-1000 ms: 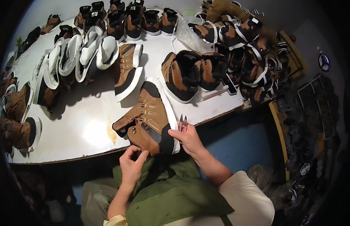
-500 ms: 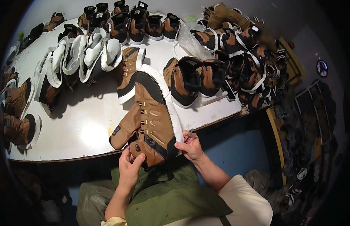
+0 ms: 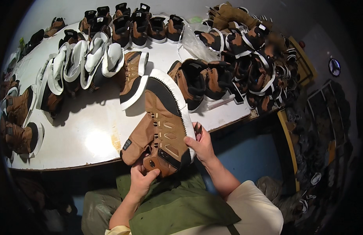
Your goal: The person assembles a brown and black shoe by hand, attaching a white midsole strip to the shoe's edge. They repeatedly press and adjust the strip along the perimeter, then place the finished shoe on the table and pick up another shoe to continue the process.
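A brown and black boot upper (image 3: 164,121) with a white stitched band along its lower edge is tilted in front of me, toe end pointing away over the table edge. My left hand (image 3: 141,181) pinches its ankle collar, thumb on top, beside the loose tongue. With the thumb, my right hand (image 3: 204,147) presses the white band near the black heel. Small dark pointed blades, like thread snips (image 3: 197,128), stick up from the right fingers; their handle is hidden. Another boot upper (image 3: 133,76) lies on the table just beyond the toe.
On the white table (image 3: 76,137) stand rows of finished-looking boots (image 3: 138,31) at the back. White-lined uppers (image 3: 93,58) lean together at left. Two dark-lined boots (image 3: 195,80) stand at right beside a heap of uppers (image 3: 259,58). A green apron (image 3: 177,203) covers my lap.
The boot upper has shifted slightly right and toward me, with both hands moving along. The dark blades in my right hand now point up and show more plainly.
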The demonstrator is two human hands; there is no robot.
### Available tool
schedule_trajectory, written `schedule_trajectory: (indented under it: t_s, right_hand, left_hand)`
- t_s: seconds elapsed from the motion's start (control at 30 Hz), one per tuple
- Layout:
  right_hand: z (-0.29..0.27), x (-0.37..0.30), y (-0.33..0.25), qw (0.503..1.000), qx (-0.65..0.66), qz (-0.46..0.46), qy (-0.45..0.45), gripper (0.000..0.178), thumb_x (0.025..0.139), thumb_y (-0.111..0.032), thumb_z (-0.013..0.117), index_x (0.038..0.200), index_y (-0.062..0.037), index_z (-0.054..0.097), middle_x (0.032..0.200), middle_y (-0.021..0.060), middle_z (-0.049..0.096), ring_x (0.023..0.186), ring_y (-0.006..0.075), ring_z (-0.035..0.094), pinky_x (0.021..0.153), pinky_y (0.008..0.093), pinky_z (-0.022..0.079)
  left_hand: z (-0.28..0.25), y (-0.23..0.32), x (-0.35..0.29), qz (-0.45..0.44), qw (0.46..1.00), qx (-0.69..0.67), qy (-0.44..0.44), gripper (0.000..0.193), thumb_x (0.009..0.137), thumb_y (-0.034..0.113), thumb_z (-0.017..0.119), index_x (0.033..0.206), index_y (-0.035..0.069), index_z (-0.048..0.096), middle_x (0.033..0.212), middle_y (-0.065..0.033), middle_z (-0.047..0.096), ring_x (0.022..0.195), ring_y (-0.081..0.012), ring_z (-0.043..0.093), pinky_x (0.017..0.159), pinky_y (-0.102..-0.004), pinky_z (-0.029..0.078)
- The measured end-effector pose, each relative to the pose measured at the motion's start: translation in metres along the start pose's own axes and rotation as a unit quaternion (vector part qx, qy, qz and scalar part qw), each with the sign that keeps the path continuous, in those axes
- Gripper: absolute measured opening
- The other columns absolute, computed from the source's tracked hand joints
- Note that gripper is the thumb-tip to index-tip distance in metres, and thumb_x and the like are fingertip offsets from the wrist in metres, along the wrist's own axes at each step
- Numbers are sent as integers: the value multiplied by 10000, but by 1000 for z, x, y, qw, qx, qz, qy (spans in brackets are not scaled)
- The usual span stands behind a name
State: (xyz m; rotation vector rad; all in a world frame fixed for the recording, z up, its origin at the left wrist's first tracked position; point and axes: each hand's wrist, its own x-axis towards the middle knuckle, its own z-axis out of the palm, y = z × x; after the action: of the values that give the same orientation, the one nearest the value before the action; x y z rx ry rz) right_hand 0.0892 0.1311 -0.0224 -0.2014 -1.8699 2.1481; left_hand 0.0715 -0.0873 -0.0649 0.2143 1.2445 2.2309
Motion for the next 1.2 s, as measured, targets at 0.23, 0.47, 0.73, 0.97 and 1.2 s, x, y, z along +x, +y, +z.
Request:
schedule_trajectory:
  t_s: [0.23, 0.47, 0.73, 0.97, 1.2]
  right_hand:
    - [-9, 12, 18, 998, 38, 44, 5, 295, 819, -29, 657, 1069, 27, 512, 932, 92, 654, 807, 108, 607, 747, 250, 482]
    - [-3, 6, 22, 996, 66, 54, 10, 275, 813, -16, 658, 1053, 25, 530, 962, 70, 628, 844, 107, 582, 807, 257, 462]
    - [0, 9, 26, 996, 69, 64, 0, 274, 813, -34, 672, 1045, 15, 534, 957, 59, 622, 847, 101, 573, 812, 253, 449]
    - [3, 8, 29, 998, 56, 16, 21, 281, 825, -51, 685, 1045, 24, 528, 936, 57, 620, 822, 89, 572, 769, 237, 461]
    - [7, 10, 37, 996, 66, 7, 51, 291, 824, -65, 697, 1040, 28, 526, 918, 53, 612, 803, 85, 567, 756, 234, 462]
  left_hand:
    - [11, -3, 5, -55, 996, -65, 31, 536, 778, 35, 669, 1262, -34, 451, 1196, -86, 552, 1081, -165, 526, 945, -315, 417]
    - [5, -1, 7, -48, 994, -101, 16, 665, 716, -30, 674, 1323, 20, 407, 1247, -99, 527, 1145, -230, 514, 999, -363, 397]
    - [-6, -7, 11, -73, 984, -162, -19, 680, 734, -52, 670, 1348, 31, 389, 1286, -102, 507, 1190, -234, 488, 1023, -372, 390]
    - [-12, -12, 18, -62, 986, -152, -29, 675, 738, -27, 676, 1344, 27, 385, 1269, -100, 516, 1168, -237, 504, 1005, -377, 403]
    - [-10, -11, 13, -44, 995, -81, 48, 522, 769, 50, 702, 1241, 4, 484, 1159, -86, 568, 1046, -170, 545, 913, -322, 435]
